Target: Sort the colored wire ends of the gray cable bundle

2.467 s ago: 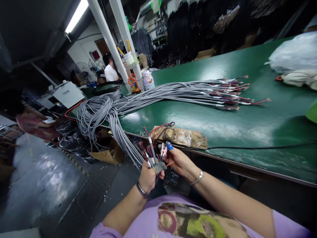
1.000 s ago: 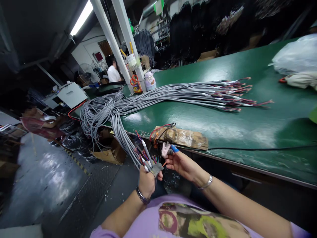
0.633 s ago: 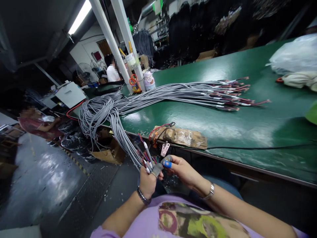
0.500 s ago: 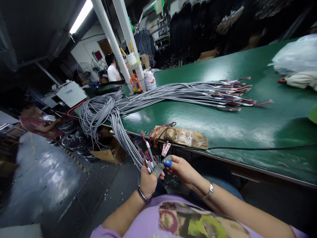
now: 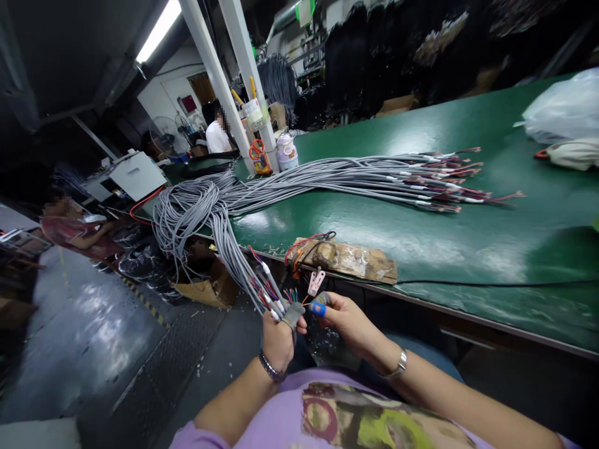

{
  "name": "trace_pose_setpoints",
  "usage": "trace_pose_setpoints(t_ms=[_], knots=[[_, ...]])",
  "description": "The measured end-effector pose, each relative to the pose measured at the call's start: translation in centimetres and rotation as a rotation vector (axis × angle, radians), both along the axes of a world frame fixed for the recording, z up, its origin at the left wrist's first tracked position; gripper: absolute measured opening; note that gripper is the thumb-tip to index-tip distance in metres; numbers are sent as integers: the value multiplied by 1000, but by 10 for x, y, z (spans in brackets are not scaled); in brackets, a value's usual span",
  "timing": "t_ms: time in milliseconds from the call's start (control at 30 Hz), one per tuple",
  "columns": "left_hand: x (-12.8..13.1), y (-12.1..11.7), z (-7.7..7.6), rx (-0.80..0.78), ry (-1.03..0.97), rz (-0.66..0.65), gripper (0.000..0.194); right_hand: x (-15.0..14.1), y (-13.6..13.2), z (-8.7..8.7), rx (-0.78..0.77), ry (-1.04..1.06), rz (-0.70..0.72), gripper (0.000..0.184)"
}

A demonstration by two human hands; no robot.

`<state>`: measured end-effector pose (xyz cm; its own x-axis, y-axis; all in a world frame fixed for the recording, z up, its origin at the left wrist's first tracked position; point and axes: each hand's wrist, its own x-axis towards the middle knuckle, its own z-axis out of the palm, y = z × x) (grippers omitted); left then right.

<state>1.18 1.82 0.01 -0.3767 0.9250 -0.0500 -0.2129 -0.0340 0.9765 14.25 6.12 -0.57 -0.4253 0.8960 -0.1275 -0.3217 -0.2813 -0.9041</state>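
Note:
My left hand (image 5: 279,337) is closed round the ends of several grey cables (image 5: 236,265), whose coloured wire tips (image 5: 276,294) stick up above my fist. My right hand (image 5: 345,320), with a blue cover on one fingertip, pinches at those wire tips right beside my left thumb. A small pink clip (image 5: 316,282) hangs from the table edge just above my fingers. The cables run up from my fist onto the green table (image 5: 468,249) into a long grey bundle (image 5: 327,178).
A taped brown block (image 5: 349,260) with red and black wires lies at the table's near edge, with a black cord (image 5: 491,282) beside it. White bags (image 5: 564,118) sit at the far right. Two white posts (image 5: 234,81), a jar and scissors stand at the back. People work at the left.
My right hand let go of the pink clip, which now hangs at the table edge, and dropped down to the wire tips held in my left fist. My left hand stayed put.

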Motion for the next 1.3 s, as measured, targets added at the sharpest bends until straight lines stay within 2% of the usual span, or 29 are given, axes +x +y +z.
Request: trace_pose_setpoints(t_ms=[100,200,367,500,600,767,900,1300], knots=[[-1,2,5,0,-63,38,24,3,1,-4,-38,19,-27,30],[0,2,8,-7,-84,50,23,6,5,-9,-118,96,4,28],[3,2,6,-12,-63,46,23,11,11,-8,-242,191,44,28],[5,1,3,-10,-11,2,25,9,8,-5,-219,172,167,26],[5,-1,1,-18,7,-34,26,5,4,-5,-210,225,197,26],[3,-4,-2,-21,51,-101,25,-1,3,-7,-267,266,179,25],[0,-4,-4,-19,60,-128,26,-3,3,-8,-239,214,111,28],[-6,4,1,-66,-48,-66,24,-3,-3,-14,-192,189,89,25]])
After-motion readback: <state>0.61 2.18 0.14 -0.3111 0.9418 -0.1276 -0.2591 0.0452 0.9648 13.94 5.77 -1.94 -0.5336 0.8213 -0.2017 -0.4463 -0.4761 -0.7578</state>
